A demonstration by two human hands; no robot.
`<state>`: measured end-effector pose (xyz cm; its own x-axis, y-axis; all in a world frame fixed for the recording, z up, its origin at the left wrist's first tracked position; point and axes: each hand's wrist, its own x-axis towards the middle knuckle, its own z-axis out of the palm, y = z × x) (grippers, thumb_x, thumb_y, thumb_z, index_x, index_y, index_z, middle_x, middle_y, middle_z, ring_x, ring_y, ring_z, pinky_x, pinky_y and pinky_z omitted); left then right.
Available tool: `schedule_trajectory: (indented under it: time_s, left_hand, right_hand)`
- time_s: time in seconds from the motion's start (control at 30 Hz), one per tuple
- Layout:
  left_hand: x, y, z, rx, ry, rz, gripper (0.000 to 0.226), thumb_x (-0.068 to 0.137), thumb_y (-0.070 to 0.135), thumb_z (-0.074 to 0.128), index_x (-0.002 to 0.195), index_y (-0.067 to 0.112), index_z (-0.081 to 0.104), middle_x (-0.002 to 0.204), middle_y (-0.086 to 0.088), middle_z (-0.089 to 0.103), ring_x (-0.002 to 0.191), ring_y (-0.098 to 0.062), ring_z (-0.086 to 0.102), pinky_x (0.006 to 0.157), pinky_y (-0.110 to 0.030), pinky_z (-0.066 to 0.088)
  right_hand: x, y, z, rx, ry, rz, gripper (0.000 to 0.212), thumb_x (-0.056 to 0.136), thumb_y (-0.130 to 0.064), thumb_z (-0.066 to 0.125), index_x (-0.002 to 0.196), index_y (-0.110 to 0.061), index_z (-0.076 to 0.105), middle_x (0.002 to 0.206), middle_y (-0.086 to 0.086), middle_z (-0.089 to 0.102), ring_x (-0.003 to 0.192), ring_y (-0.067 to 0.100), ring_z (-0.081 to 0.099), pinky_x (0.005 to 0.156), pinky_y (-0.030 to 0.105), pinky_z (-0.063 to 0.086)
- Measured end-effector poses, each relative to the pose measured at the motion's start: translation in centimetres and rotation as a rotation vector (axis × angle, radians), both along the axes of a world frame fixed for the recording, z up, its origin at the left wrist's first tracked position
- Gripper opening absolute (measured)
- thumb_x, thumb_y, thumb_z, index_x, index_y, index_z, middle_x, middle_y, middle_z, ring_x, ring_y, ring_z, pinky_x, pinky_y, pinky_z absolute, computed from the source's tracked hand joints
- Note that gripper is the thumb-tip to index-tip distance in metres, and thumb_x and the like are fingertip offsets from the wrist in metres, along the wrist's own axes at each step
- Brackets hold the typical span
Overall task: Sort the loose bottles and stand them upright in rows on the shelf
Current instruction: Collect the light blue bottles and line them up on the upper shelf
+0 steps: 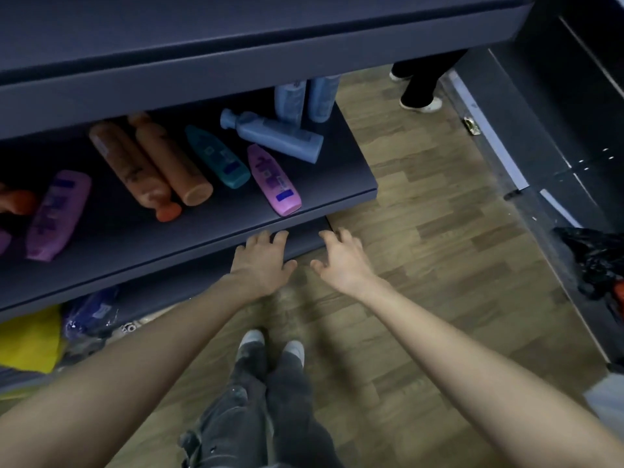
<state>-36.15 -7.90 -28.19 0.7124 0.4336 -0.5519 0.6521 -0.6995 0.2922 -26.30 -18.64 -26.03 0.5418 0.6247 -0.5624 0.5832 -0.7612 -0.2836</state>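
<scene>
On the dark shelf several bottles lie on their sides: two orange-brown bottles, a teal bottle, a pink bottle, a light blue bottle and a purple bottle at the left. Two light blue bottles stand upright at the shelf's back right. My left hand and my right hand hover side by side just below the shelf's front edge, fingers spread and relaxed, holding nothing.
A higher shelf overhangs the bottles. Below, a yellow item and a purple bag sit on the lowest level. Another person's legs stand on the wooden floor beyond. A dark unit and a black bag line the right.
</scene>
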Motion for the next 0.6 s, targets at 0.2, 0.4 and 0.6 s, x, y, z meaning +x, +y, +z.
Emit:
schedule_trajectory:
  time_s: [0.2,0.4,0.6]
  left_hand:
    - [1.0,2.3,-2.7,0.018,-0.05,0.033,0.059,0.094,0.04,0.046,0.143,0.015,0.027,0.147,-0.011,0.029,0.135,-0.031,0.027,0.106,-0.043,0.031]
    - [3.7,4.5,-5.5,0.023,-0.175,0.127,0.054,0.092,0.035,0.051,0.139,0.016,0.033,0.142,-0.011,0.034,0.13,-0.033,0.032,0.101,-0.043,0.035]
    - [5.5,6.2,-8.6,0.029,-0.314,0.261,0.042,0.09,0.024,0.053,0.126,0.004,0.046,0.125,-0.019,0.047,0.114,-0.036,0.046,0.089,-0.042,0.043]
  right_hand:
    - [1.2,2.2,-2.4,0.022,-0.009,-0.02,0.061,0.093,-0.033,0.053,0.145,-0.015,0.027,0.149,0.015,0.024,0.134,0.036,0.027,0.11,0.039,0.028]
    - [3.1,4.9,-4.7,0.101,-0.009,-0.072,0.057,0.093,-0.032,0.053,0.142,-0.013,0.032,0.144,0.015,0.031,0.132,0.035,0.03,0.108,0.04,0.03]
    - [4.7,8.5,-7.7,0.26,-0.025,-0.109,0.044,0.093,-0.017,0.054,0.134,-0.007,0.042,0.129,0.019,0.045,0.119,0.036,0.044,0.097,0.039,0.039]
